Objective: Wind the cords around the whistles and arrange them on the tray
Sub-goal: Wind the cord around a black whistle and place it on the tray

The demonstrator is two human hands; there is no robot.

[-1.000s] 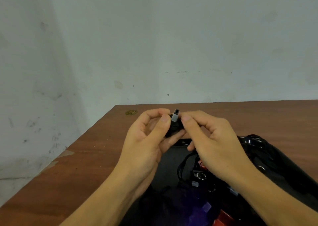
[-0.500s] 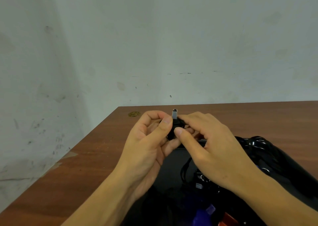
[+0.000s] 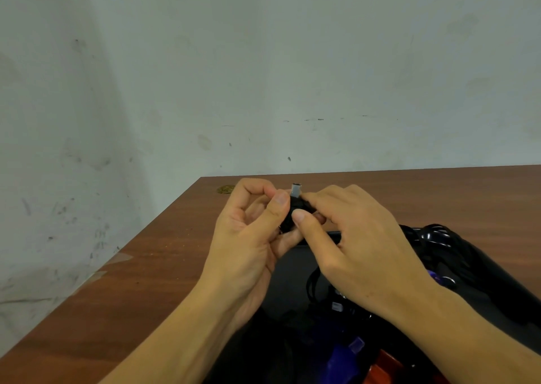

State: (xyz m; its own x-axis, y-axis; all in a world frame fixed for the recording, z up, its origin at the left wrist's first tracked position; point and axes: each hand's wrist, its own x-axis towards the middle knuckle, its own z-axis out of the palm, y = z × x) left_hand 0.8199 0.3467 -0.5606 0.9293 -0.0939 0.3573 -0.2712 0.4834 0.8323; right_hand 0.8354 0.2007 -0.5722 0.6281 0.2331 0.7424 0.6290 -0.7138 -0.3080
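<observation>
Hands: two are seen, the left hand [image 3: 248, 237] and the right hand [image 3: 357, 246], brought together above the far edge of the tray
Whistle in hand: one small black whistle with a grey mouthpiece [image 3: 294, 205] is held up between both hands, mouthpiece pointing up and away
Whistles on tray: a blue plastic whistle [image 3: 345, 357] and a red plastic piece [image 3: 386, 369] are made out near the bottom edge; an exact count cannot be told, since the pile is dark and partly hidden by the right forearm
Cords: tangled black cords [image 3: 433, 237] are heaped at the far right of the tray; how many cannot be told
Tray: one glossy black plastic tray [image 3: 292, 269] lies on the brown wooden table [image 3: 140, 290], holding the cords and the coloured whistles
Left hand pose: fingers curled, the whistle pinched between thumb and fingers from the left
Right hand pose: thumb and forefinger pinched on the whistle from the right, remaining fingers bent
Table extras: one small round brass-coloured fitting [image 3: 226, 189] is set in the far left corner
</observation>
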